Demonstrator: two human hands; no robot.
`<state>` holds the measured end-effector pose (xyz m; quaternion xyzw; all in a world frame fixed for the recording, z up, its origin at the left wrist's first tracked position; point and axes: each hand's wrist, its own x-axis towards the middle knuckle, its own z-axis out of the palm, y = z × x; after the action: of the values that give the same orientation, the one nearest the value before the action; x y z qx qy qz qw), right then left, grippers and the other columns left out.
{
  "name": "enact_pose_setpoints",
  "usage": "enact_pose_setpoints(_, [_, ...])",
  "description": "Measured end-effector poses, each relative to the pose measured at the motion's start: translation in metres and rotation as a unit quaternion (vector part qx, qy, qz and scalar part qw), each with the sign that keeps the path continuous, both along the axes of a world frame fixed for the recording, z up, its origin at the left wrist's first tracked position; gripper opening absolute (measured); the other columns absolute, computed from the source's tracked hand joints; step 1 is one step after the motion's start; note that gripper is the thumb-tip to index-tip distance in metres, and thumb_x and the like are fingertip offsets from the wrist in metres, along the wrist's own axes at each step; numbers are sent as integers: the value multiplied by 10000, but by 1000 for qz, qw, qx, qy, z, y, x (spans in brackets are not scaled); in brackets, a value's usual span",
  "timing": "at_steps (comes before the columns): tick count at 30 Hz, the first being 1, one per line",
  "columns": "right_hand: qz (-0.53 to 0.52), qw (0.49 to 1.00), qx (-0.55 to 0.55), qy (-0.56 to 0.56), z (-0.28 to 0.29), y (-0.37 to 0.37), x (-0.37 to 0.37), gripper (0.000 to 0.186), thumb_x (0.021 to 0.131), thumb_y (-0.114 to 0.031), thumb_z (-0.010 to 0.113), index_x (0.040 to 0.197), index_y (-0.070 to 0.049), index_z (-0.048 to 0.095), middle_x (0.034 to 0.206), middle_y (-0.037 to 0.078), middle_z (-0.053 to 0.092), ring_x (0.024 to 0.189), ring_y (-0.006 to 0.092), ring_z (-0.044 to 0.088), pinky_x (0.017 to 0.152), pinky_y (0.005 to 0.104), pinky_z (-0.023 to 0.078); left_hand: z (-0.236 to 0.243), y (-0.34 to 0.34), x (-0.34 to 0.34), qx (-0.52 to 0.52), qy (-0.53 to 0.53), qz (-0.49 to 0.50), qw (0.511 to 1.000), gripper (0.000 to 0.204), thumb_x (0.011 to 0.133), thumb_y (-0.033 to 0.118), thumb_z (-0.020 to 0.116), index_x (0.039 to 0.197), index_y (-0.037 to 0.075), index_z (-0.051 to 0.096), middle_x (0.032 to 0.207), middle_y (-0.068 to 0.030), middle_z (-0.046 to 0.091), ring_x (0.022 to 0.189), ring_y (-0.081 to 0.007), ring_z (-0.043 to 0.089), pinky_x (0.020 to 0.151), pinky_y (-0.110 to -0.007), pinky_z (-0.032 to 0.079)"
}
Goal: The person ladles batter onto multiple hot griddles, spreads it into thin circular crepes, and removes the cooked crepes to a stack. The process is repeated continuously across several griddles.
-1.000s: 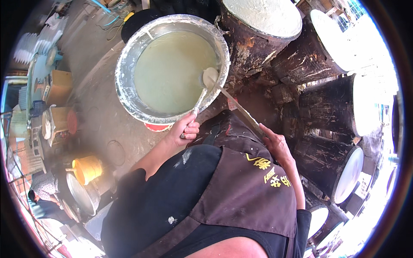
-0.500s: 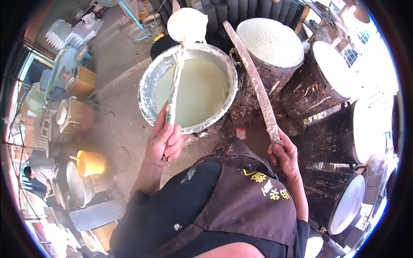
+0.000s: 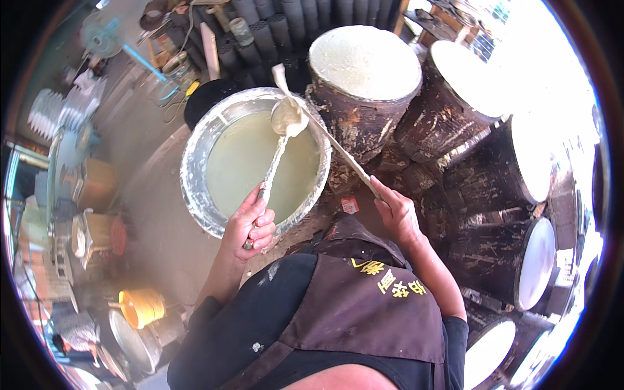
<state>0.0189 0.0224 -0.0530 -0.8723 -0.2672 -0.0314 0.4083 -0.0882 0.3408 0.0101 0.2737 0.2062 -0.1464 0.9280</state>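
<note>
Grimy workshop floor; dark crusted moulds ring basin.

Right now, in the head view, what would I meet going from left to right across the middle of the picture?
Orange bucket → left hand gripping the ladle → metal basin of pale liquid → right hand holding a flat wooden stick → dark bark-sided drums with white tops.

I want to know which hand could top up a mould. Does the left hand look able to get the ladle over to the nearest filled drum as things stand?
Probably yes: the left hand holds the ladle above the basin, and only the stick crosses toward the drum.
</note>
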Motion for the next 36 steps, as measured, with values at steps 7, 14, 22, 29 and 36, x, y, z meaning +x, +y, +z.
enact_pose_setpoints(7, [-216,959,53,177,-27,-69,-63,497,836,12,580,1313,-124,560,1199,170,638,998,214,668,848,291,510,22,-43,84,82,-31,-158,984,511,1010,139,418,1484,263,274,681,-8,402,418,-59,349,326,-208,355])
enact_pose_setpoints(14, [-400,815,356,223,-5,-136,-126,477,919,-20,550,1371,-166,511,731,-3,607,531,37,466,477,206,399,37,-185,149,122,-105,-374,913,594,985,94,438,1510,240,201,621,18,363,399,-62,366,311,-214,343])
enact_pose_setpoints(22, [-634,768,87,29,-7,-260,-230,489,819,-4,633,1293,-109,574,1097,174,662,916,295,664,815,341,507,43,-421,167,-18,-59,-623,780,496,1000,121,431,1463,249,309,650,11,377,410,-58,344,309,-195,320])
enact_pose_setpoints(29, [-764,639,71,47,5,-320,-302,521,816,16,598,1326,-74,532,1191,194,624,1076,317,622,912,342,477,30,-623,123,3,-106,-758,644,341,1031,228,402,1370,196,388,656,2,380,424,-59,349,334,-204,348])
enact_pose_setpoints(36, [-822,570,2,18,20,-378,-292,582,811,-36,599,1373,-122,477,916,210,613,854,382,603,761,448,482,-14,-760,71,161,-371,-748,525,418,997,231,465,1386,90,399,659,8,441,413,-56,384,349,-204,346])
